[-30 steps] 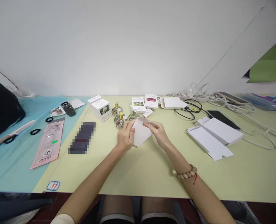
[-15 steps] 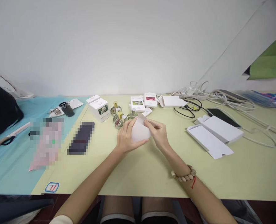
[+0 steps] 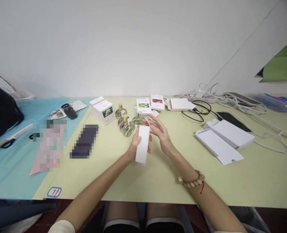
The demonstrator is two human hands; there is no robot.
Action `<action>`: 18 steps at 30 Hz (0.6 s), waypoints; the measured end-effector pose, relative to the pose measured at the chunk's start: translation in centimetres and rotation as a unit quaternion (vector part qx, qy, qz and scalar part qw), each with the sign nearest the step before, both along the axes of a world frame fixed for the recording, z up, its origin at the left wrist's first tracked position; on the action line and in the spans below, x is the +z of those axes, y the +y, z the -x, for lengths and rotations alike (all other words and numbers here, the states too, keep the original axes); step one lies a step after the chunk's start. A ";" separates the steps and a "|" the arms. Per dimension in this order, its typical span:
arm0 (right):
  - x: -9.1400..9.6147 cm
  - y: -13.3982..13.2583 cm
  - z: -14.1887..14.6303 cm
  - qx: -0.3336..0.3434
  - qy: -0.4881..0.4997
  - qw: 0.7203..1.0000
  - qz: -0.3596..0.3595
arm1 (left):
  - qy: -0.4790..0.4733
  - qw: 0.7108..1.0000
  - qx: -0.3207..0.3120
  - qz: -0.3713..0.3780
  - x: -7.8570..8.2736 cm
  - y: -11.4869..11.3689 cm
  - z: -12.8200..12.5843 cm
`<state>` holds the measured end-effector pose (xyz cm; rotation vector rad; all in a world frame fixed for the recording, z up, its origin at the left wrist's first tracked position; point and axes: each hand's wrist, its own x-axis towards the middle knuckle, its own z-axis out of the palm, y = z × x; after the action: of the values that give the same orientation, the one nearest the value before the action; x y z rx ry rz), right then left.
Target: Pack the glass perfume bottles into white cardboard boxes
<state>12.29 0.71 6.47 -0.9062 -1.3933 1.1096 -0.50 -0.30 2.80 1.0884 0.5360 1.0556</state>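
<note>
My left hand grips a small white cardboard box, held upright above the pale green table. My right hand hovers just to the right of the box with its fingers spread, holding nothing. Just beyond both hands stand several small glass perfume bottles with gold and silver caps. Behind the bottles are small white boxes with flower pictures.
An open flat white box lies at the right, with a dark phone and tangled cables beyond. A blue mat at the left carries a comb, hair ties and a dark jar.
The white box has been turned from lying flat between both hands to standing on end in my left hand. My right hand has let go of it and opened.
</note>
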 end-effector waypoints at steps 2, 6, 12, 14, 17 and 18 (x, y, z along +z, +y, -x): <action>-0.1 0.2 -0.1 0.041 -0.010 0.997 0.060 | -0.091 0.983 -0.130 0.097 0.4 0.1 -0.2; -0.5 0.8 -0.6 0.039 -0.014 0.996 0.084 | -0.117 0.974 -0.098 0.168 0.9 0.0 -0.2; -0.5 1.7 -1.2 -0.113 -0.001 0.993 -0.041 | 0.052 0.988 0.021 0.144 0.9 0.6 0.2; -0.5 1.6 -1.1 -0.151 -0.007 0.986 -0.075 | 0.106 0.989 0.052 0.094 0.9 0.6 0.3; -0.4 1.0 -0.5 -0.170 -0.018 0.980 -0.103 | 0.154 0.981 0.115 0.035 0.8 0.4 0.0; -0.5 0.8 -0.1 -0.162 -0.023 0.981 -0.102 | 0.162 0.978 0.130 0.027 0.6 0.4 -0.1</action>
<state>12.41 1.47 5.96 -0.9712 -1.3132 0.6912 -0.39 0.10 3.38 1.1701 0.9846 1.0867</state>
